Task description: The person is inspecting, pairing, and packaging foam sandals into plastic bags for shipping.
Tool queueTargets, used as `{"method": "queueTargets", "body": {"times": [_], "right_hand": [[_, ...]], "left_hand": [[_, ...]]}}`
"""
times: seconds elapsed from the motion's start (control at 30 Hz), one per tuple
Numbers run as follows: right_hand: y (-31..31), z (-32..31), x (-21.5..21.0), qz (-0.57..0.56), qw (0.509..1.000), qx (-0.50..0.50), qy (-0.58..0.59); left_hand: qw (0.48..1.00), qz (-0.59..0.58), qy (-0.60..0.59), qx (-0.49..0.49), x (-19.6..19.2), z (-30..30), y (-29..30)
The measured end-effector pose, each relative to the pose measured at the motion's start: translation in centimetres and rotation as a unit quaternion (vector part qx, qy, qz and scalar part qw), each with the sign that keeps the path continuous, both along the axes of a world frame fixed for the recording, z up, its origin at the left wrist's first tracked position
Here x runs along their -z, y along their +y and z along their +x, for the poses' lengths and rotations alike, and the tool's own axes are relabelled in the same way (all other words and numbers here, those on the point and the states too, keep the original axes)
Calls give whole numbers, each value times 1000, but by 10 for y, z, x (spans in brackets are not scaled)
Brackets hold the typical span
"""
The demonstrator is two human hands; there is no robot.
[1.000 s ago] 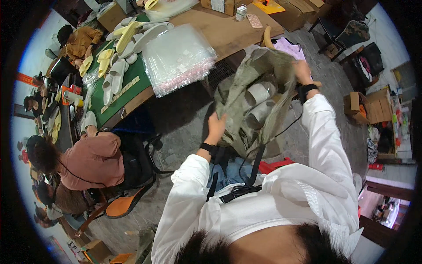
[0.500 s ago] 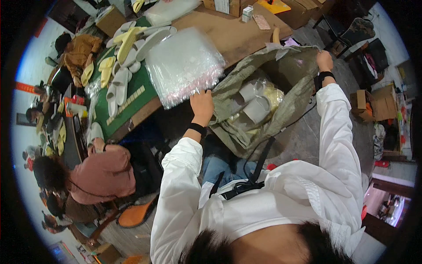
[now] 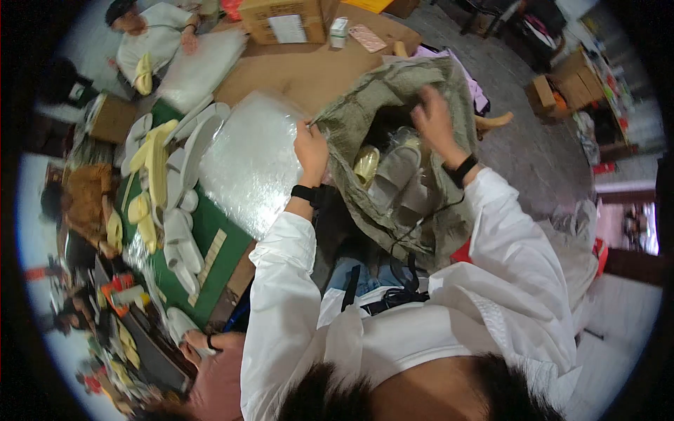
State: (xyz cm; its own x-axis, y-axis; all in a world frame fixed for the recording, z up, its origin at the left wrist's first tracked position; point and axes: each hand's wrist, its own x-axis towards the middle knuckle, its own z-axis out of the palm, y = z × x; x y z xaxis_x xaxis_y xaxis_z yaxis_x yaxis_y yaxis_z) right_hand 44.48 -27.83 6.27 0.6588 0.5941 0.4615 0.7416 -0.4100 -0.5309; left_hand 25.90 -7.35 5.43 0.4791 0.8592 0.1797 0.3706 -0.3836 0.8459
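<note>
I have the left arm (image 3: 277, 302) reaching up and forward, its white sleeve (image 3: 284, 245) pushed back short of the left wrist (image 3: 300, 206). At its end, my left hand (image 3: 309, 149) is raised, fingers curled in and thumb pressing toward them. My right arm (image 3: 516, 235) slants inward, up and to the left, and a dark band (image 3: 460, 170) circles the right wrist (image 3: 451, 154). The right hand (image 3: 434, 123) sits a little higher, its grip loose, fingers pointing up and blurred, so I cannot make out each fingertip. My hands are well apart.
</note>
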Motion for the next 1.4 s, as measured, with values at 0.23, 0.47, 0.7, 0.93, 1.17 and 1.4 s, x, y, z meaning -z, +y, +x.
{"method": "queueTargets", "body": {"times": [0.23, 0.47, 0.7, 0.93, 1.17, 1.4], "right_hand": [[-99, -179, 60, -426, 859, -270, 85], [-186, -146, 85, -412, 889, -56, 193], [-276, -12, 74, -563, 807, 176, -22], [-230, 35, 17, -413, 866, 278, 38], [-218, 33, 29, -346, 900, 233, 129], [-180, -12, 40, -341, 925, 140, 85]], "left_hand": [[999, -26, -28, 35, 22, 50, 3], [998, 13, 44, -37, 39, 41, 19], [973, 206, 99, 19, 15, 18, -41], [711, 331, 326, 528, 39, -18, -215], [619, 299, 434, 582, 58, -63, -274], [700, 408, 295, 506, 24, -91, -257]]}}
